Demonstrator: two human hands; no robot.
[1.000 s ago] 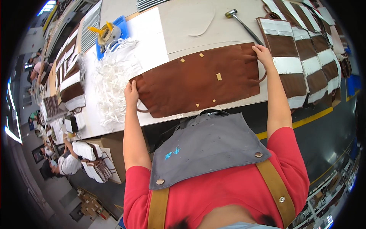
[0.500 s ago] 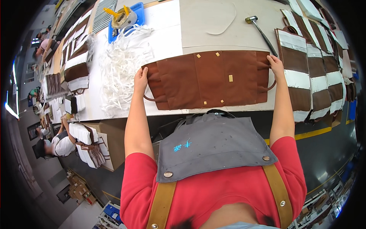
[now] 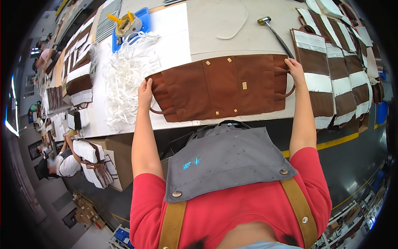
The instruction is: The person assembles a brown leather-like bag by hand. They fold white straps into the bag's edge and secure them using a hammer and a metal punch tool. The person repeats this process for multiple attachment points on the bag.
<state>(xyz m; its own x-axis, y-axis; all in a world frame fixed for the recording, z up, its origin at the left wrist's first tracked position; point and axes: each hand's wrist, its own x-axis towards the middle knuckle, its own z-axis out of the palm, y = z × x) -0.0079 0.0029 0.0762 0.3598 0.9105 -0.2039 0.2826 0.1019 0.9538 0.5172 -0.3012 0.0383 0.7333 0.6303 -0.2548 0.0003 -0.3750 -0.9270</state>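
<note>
Brown bag [image 3: 224, 85]: spread wide between the two grips, its long axis running left to right, the right end a little farther from the body; I cannot tell whether it rests on the counter or hangs just over it.
Left grip [image 3: 145, 91]: closed on the bag's far left corner, thumb on top; the bag lies to its right.
Right grip [image 3: 295, 70]: pinching the far right corner; the bag lies to its left, so each grip has its own end and neither is nearer the middle.
Loop handles: one at each short end, the left one [image 3: 156, 111] below the left grip, the right one [image 3: 290, 93] below the right grip.
Tan patches: five small ones on the upper face, two along the far edge, two along the near edge, one [image 3: 244, 86] right of the middle.
Hammer [image 3: 280, 40]: beyond the bag, the end of its dark handle just beside the right grip.
Counter [image 3: 207, 25]: pale, its front edge close under the bag's near side.
White strips [image 3: 124, 83]: tangled heap beside the left grip, a blue tray [image 3: 145, 15] beyond it.
Brown-and-white stack [image 3: 321, 103]: right of the right grip.
Room: grey floor [image 3: 331, 166] with yellow lines; a co-worker [image 3: 68, 164] sits far left.
</note>
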